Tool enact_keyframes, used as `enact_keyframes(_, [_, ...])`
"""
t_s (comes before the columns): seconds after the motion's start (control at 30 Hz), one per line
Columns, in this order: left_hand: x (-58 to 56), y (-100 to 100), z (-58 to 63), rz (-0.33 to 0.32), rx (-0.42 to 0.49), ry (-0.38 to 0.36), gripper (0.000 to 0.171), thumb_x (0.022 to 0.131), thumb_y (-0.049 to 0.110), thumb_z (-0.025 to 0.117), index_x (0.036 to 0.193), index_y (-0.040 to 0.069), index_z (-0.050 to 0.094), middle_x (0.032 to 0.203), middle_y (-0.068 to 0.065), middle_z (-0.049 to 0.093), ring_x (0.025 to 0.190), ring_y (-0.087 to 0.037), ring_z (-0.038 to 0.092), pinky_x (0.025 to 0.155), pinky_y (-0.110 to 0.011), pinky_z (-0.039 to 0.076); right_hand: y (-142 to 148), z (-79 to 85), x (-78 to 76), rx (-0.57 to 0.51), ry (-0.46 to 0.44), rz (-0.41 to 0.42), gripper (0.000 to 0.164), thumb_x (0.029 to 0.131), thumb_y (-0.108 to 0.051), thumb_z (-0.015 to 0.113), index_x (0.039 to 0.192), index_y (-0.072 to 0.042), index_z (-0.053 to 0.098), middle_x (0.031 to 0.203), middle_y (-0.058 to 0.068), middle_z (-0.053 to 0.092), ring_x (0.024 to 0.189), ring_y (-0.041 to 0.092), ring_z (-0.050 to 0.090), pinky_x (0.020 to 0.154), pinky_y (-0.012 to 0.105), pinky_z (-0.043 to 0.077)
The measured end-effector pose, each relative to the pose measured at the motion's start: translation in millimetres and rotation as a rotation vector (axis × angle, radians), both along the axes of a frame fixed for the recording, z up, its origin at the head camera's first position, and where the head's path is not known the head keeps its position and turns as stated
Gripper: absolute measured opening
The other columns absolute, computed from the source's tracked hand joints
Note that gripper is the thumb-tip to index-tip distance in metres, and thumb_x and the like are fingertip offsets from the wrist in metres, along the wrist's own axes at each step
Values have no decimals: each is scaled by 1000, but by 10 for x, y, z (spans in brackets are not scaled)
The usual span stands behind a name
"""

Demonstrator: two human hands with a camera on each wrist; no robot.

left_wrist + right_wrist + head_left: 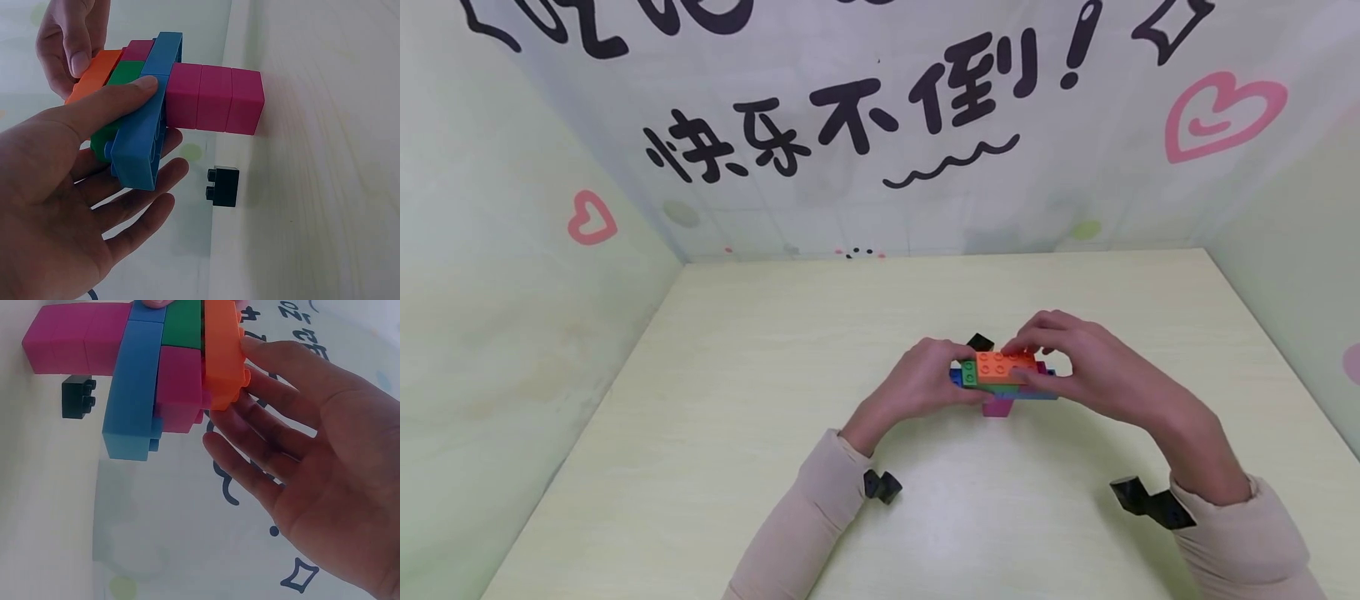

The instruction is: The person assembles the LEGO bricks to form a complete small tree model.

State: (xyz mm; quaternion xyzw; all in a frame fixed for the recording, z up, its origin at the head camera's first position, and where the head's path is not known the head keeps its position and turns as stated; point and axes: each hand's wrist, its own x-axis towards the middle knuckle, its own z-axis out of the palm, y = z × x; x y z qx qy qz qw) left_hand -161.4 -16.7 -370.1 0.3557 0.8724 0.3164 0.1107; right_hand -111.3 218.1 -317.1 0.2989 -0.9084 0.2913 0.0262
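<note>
A toy-brick build stands upright on a stem of pink bricks [215, 99]. Across the stem lie long blue bricks [137, 150]. Above them are a green brick [128, 74] and a short pink brick [178, 387], topped by an orange brick [990, 367]. My left hand [925, 379] grips the build's left end, thumb over the blue and green bricks and fingers on the far side. From the right, my right hand [1097, 367] pinches the orange brick between thumb and fingertips. Behind the stem sits a small black brick [226, 186], partly hidden in the head view.
The pale wooden tabletop [760, 350] meets a printed backdrop [820, 208] with black lettering behind the build. Similar light side walls [520, 317] flank it. Black wrist mounts [1150, 502] jut from both sleeves above the table.
</note>
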Motion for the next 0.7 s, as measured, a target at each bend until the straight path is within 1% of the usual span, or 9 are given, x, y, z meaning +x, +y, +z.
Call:
enact_keyframes(0.27, [-2,2,26,-3,2,5,43,80,33,83,114,11,71,96,10,67,82,-5,56,70,-16,45,5,15,2,-9,-20,-4,24,86,-18,78,109,-22,71,104,-11,58,88,9,54,69,28,49])
enact_keyframes(0.5, [1,-3,7,1,4,-6,42,80,33,83,115,12,71,96,10,67,82,-4,56,71,-17,46,24,-9,-17,-30,-11,18,25,85,-17,79,109,-22,71,103,-11,58,88,9,55,68,27,49])
enact_keyframes(0.7, [19,2,1,6,-9,0,42,80,33,82,114,12,71,94,11,66,80,-4,56,70,-17,45,112,-73,-100,-108,-35,59,28,85,-21,79,111,-27,70,101,-15,62,90,5,57,71,25,49])
